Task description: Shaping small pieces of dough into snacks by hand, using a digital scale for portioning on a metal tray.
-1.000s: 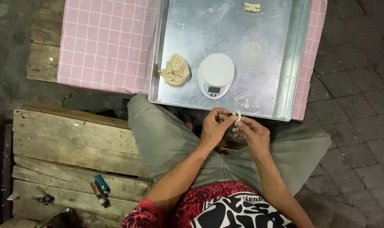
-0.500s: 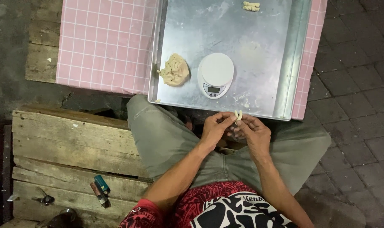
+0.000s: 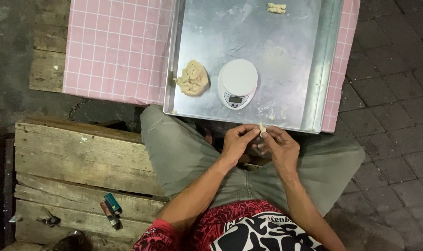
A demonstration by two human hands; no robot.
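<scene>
Right now both hands meet over the lap, left hand and right hand each pinching one small dough piece, upright between their fingertips, just short of the metal tray.

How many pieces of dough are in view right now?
3: a big lump beside the scale, a shaped piece at the tray's far edge, a small piece pinched between both hands.

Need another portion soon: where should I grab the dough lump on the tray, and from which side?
Pinch the dough lump at its near, right edge, coming from above. It lies low and loose on the metal tray; the tray's raised rim crowds its left side, while the scale stands apart on the right.
</scene>
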